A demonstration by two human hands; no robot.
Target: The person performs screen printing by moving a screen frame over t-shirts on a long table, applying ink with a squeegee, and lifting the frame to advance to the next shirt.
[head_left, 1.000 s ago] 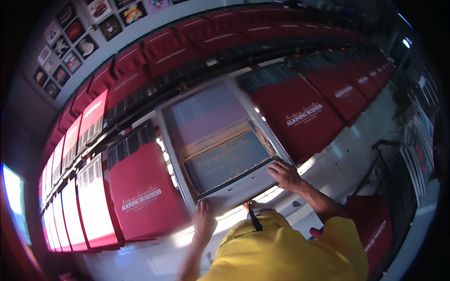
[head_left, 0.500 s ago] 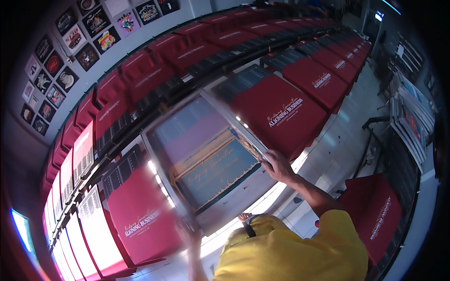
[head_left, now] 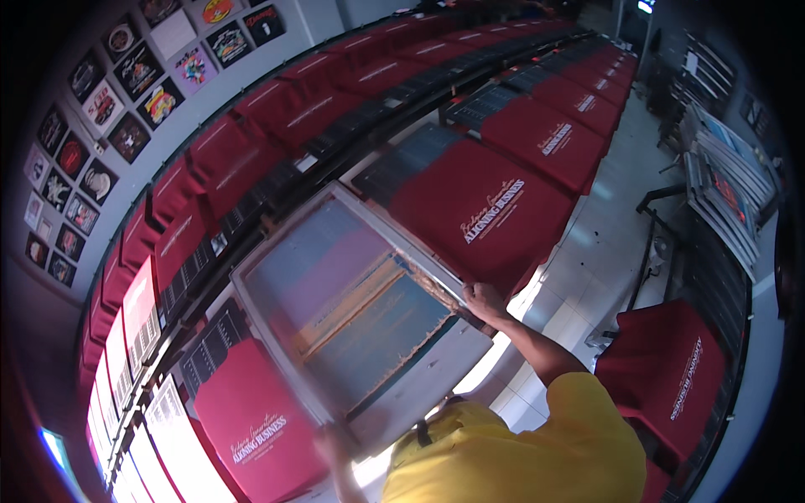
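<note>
Between two red cloths [head_left: 480, 220] with white lettering, a pale-framed screen [head_left: 359, 317] with orange and blue patches, right hand [head_left: 484, 303] curled tightly on its right edge, left hand [head_left: 334, 444] blurred by the near-left corner, spread and hold impossible to tell, posters [head_left: 138, 71] at upper left.

Single head-worn fisheye view looks down from above the yellow shirt [head_left: 520, 444], close to the framed printing screen [head_left: 360, 323], facing across the printing table [head_left: 377, 140] from its near edge.
</note>
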